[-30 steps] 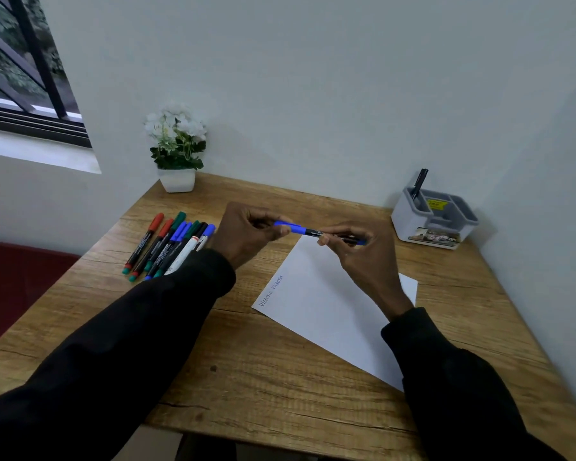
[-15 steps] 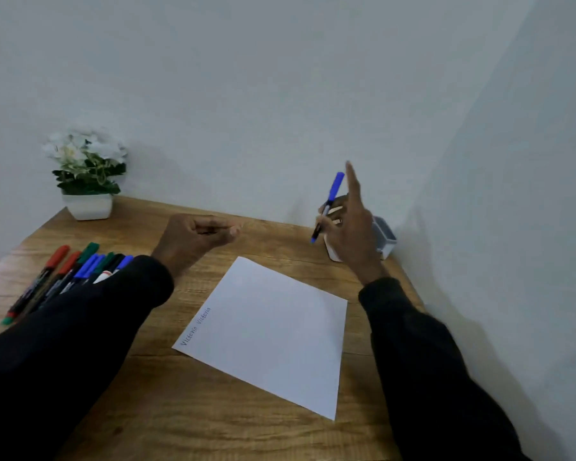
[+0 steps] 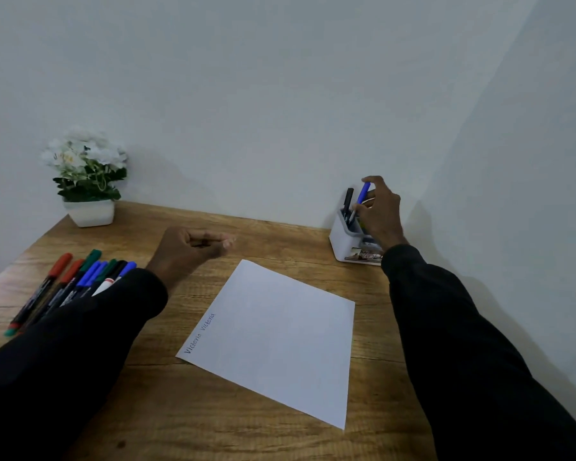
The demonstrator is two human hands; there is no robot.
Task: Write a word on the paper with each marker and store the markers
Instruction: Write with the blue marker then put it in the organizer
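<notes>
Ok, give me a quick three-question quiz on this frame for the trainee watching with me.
1. True or false: the right hand holds the blue marker at the white organizer.
2. Where is the writing on the paper? A) along its left edge B) in the middle C) at its right corner
3. Fill in: apart from the blue one, the organizer holds one ____ marker.

Key: 1 true; 2 A; 3 black.
</notes>
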